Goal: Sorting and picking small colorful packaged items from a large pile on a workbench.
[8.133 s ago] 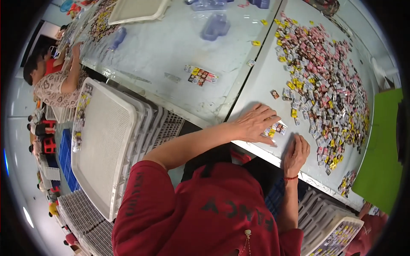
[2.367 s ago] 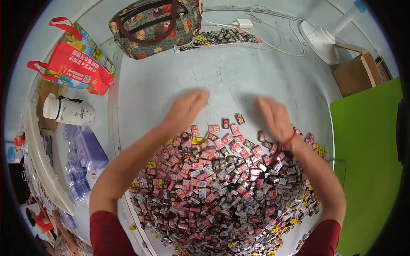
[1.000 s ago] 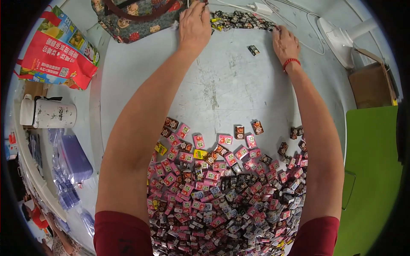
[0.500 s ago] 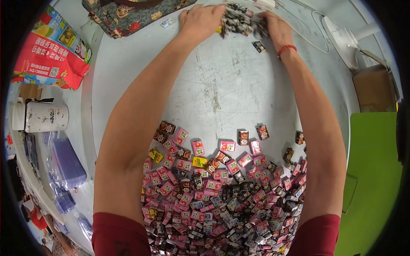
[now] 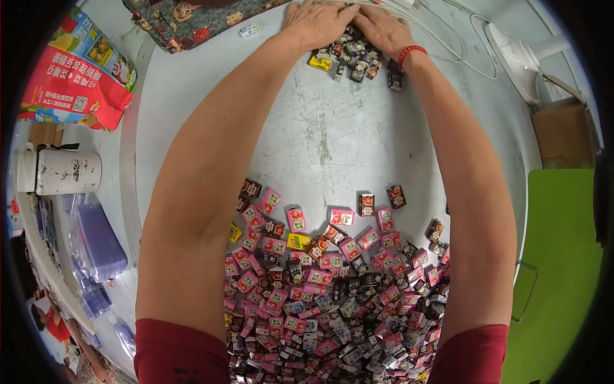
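Observation:
At the far end of the white table, my left hand (image 5: pixel 318 25) and my right hand (image 5: pixel 385 31) lie over a small heap of tiny cartons (image 5: pixel 354 56), mostly black and white. Their thumbs come close together above the heap, fingers stretched out; some fingertips are hidden behind it. A red bracelet (image 5: pixel 409 54) circles my right wrist. A yellow carton (image 5: pixel 320 62) sticks out of the heap below my left hand, and a black carton (image 5: pixel 394 80) lies under my right wrist. Between my forearms, near me, spreads a large pile of pink, brown and black mini cartons (image 5: pixel 320 278).
A patterned cloth bag (image 5: pixel 192 25) stands at the far left, a small whitish packet (image 5: pixel 248 30) beside it. White cables (image 5: pixel 441 38) run along the far right, near a white stand (image 5: pixel 511 61). A red pouch (image 5: pixel 77 83), white mug (image 5: pixel 69 171) and green board (image 5: pixel 559 275) flank the table.
Both hands have moved inward and slightly farther away, closing around the small heap, which is now more compact. The loose black carton beside it has shifted nearer to me and right.

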Demonstrator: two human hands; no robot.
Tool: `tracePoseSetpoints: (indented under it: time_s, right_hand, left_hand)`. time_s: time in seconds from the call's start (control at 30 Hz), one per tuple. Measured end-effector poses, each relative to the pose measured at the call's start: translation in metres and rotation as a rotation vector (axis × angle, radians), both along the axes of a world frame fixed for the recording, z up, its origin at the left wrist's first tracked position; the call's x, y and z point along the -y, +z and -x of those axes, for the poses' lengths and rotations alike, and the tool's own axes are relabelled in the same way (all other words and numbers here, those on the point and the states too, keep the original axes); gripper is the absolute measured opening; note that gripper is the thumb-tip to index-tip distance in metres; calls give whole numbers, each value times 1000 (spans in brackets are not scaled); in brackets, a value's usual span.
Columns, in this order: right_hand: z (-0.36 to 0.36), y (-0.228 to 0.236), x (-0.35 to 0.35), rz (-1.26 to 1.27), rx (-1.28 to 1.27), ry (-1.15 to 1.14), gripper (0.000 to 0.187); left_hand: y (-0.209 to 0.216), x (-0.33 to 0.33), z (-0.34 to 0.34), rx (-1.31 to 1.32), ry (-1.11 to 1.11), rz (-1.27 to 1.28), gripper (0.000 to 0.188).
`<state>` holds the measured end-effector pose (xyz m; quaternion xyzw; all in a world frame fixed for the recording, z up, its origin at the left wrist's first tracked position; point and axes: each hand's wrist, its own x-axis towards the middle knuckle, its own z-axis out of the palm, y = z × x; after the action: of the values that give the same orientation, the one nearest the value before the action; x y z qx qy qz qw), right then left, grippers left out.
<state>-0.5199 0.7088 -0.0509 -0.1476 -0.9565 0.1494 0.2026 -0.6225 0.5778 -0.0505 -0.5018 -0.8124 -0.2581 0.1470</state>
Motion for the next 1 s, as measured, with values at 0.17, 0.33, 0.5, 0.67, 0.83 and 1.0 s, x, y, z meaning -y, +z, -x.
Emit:
tracePoseSetpoints:
  time_s: [0.17, 0.33, 0.5, 0.67, 0.83, 1.0]
  right_hand:
    - [-24, 6, 17, 83, -75, 405, 38]
    - [-132, 12, 79, 211, -155, 439, 35]
    - [-235, 58, 139, 357, 165, 603, 35]
    - [-275, 99, 160, 807, 782, 865, 32]
    - [-214, 128, 127, 1091, 482, 407, 23]
    - [-78, 65, 20, 115, 96, -137, 31]
  left_hand:
    - [-6, 26, -4, -105, -302, 71, 41]
    - [4, 99, -99, 28, -341, 25, 52]
    - [67, 192, -189, 497, -627, 350, 70]
    - [99, 220, -196, 954, -828, 715, 63]
    - [95, 191, -160, 1158, -700, 371, 33]
    - [33, 186, -47, 52, -67, -218, 24]
